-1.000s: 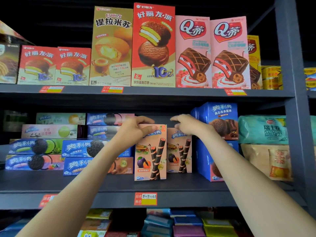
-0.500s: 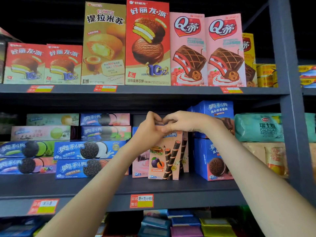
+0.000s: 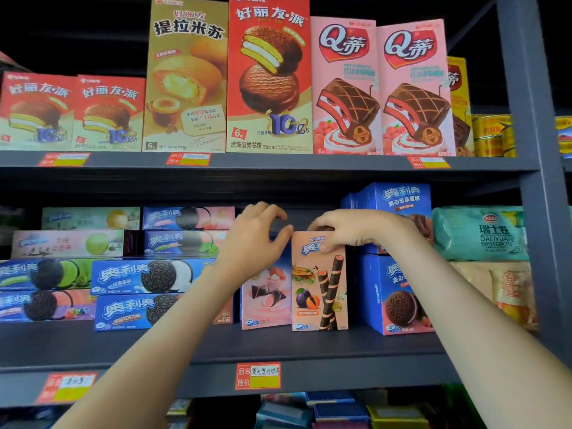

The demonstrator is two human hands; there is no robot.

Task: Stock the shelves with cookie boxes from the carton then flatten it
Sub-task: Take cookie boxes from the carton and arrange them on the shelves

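Note:
An orange cookie box (image 3: pixel 320 283) with wafer rolls printed on it stands upright on the middle shelf (image 3: pixel 216 348). It sits between a pink cookie box (image 3: pixel 266 301) and stacked blue boxes (image 3: pixel 393 292). My right hand (image 3: pixel 349 230) grips the orange box's top edge, thumb on its front face. My left hand (image 3: pixel 253 239) hovers in front of the pink box's top with loosely curled fingers, and its thumb tip is at the orange box's upper left corner. It holds nothing. The carton is out of view.
Flat blue Oreo boxes (image 3: pixel 145 277) are stacked on the left of the middle shelf. Tall pie boxes (image 3: pixel 269 75) fill the upper shelf (image 3: pixel 278 164). A grey upright post (image 3: pixel 544 212) bounds the right side, with green and yellow bags (image 3: pixel 479 233) beside it.
The front orange box has shifted right against the blue boxes, uncovering the pink box. My hands met above it half a second ago and have parted; the right still holds its top.

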